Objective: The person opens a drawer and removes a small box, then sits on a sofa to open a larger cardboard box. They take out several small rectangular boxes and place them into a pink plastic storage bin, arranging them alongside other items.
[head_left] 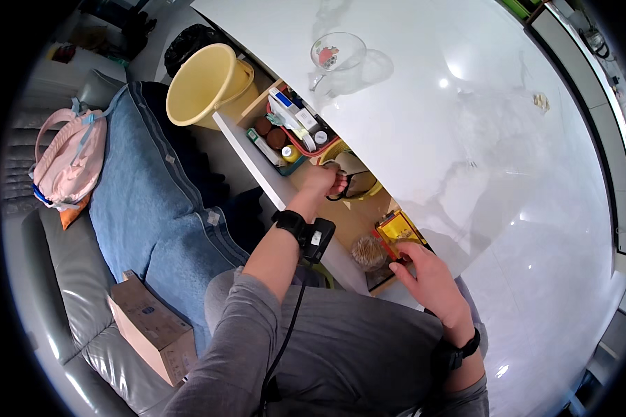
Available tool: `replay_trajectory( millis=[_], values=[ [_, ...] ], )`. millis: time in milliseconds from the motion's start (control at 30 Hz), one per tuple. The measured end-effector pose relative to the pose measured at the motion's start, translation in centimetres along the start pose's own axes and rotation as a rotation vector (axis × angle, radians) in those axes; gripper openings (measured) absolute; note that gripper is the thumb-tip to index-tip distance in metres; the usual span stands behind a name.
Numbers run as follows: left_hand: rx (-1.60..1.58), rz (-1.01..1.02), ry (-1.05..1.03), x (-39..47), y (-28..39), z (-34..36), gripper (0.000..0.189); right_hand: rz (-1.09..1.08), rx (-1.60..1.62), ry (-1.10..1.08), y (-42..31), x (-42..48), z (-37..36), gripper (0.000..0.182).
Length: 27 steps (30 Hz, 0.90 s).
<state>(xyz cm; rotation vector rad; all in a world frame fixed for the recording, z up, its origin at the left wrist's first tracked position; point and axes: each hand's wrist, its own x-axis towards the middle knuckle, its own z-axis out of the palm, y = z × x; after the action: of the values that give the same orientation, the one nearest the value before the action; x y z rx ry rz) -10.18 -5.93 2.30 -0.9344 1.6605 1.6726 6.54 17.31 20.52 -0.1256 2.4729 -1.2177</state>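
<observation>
An open drawer (261, 167) juts out from under the white table. My left hand (323, 181) is at the yellow round basket (374, 192) inside it, with its fingers curled by a black looped handle or cord; whether they grip it is unclear. Above my right hand (422, 271), whose thumb and fingers are apart, lies a yellow and red box (399, 228). Its fingertips are near that box. A round bundle of toothpicks or cotton swabs (368, 252) sits beside the box. Farther along the drawer, a red-rimmed basket (307, 151) and a teal tray (293, 168) hold small boxes and bottles.
A glass mug (338, 52) stands on the white tabletop (422, 130). Left of the drawer is a yellow bucket (201, 86). A grey sofa (73, 260) with a blue cover (135, 187) bears a pink backpack (70, 156) and a cardboard box (154, 323).
</observation>
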Motion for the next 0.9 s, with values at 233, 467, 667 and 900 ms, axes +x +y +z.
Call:
replay_trajectory(
  millis=[233,467,667,900],
  values=[
    [0.18,0.438,0.312,-2.6,1.1,1.9,0.03,-0.016,-0.018,-0.014,0.2,0.5,0.4,0.03],
    [0.336,0.707,0.168,-0.3,-4.8,0.6,0.05,-0.035,-0.05,-0.041,-0.3,0.5,0.7,0.028],
    [0.197,0.652,0.183,-4.1,-6.3,0.3,0.06,-0.014,-0.058,-0.03,0.6,0.5,0.7,0.031],
    [0.673,0.609,0.641,-12.0,-7.4,-1.3,0.072,0.068,-0.041,0.03,1.5,0.9,0.3,0.034]
  ],
)
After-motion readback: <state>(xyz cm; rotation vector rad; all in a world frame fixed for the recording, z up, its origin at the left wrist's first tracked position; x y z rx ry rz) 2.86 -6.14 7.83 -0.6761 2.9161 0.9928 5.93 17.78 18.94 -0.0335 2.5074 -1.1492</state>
